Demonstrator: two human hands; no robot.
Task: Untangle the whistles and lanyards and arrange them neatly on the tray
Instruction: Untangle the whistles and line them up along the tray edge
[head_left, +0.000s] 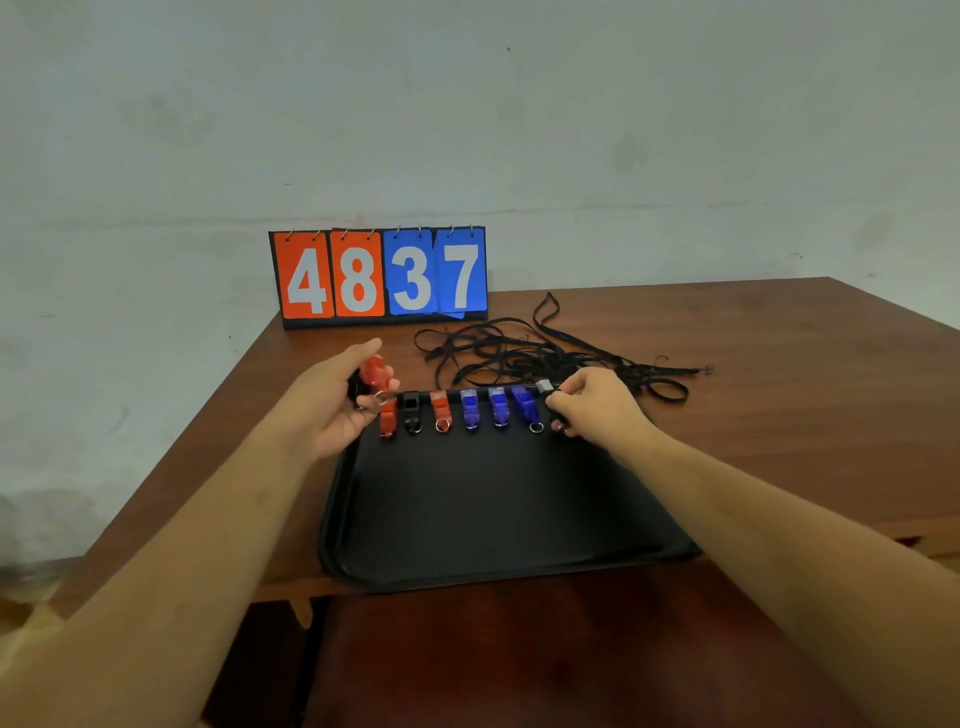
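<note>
A black tray lies on the brown table. Along its far edge stands a row of whistles: red, black, red and three blue ones. My left hand hovers over the tray's far left corner, holding a red whistle and a black whistle together. At the row's right end, my right hand pinches a black whistle with a pale mouthpiece. A tangled pile of black lanyards rests on the table behind the tray.
A flip scoreboard reading 4837 stands at the table's back edge against the wall. The table's left edge runs diagonally close to the tray. Bare wood stretches to the right of the tray.
</note>
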